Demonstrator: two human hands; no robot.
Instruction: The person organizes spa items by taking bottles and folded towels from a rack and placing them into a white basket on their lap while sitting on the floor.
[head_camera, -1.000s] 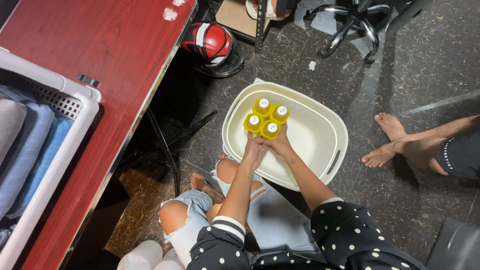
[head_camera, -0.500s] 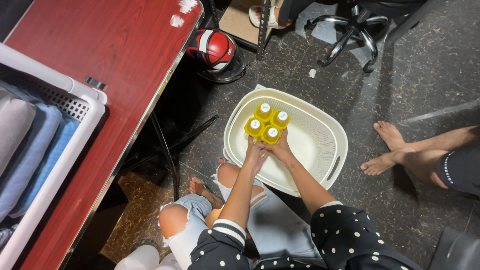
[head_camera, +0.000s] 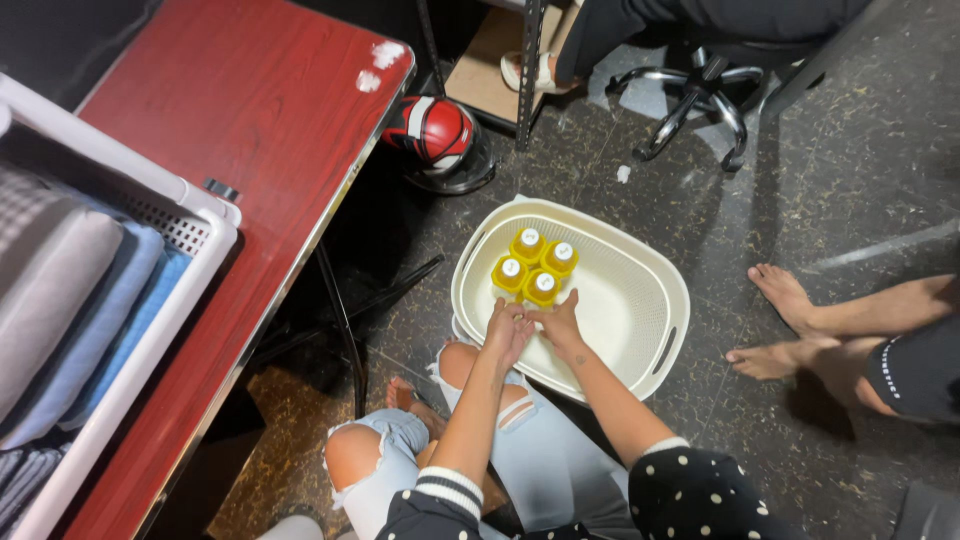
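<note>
A cream plastic basket (head_camera: 640, 330) sits on the dark floor in front of my knees. Several yellow bottles with white caps (head_camera: 533, 268) stand packed together in its far left corner. My left hand (head_camera: 507, 333) and my right hand (head_camera: 558, 325) rest side by side over the basket's near rim, fingers touching the nearest bottles. I cannot make out a full grip on either bottle.
A red table (head_camera: 250, 160) runs along my left with a white basket of folded cloths (head_camera: 90, 300) on it. A red and white helmet (head_camera: 432, 132) lies on the floor beyond the basket. Another person's bare feet (head_camera: 780, 330) are at right; an office chair base (head_camera: 700, 105) stands behind.
My hands have stayed at the bottles in the basket. The view has shifted slightly; the bottles remain in the same corner.
</note>
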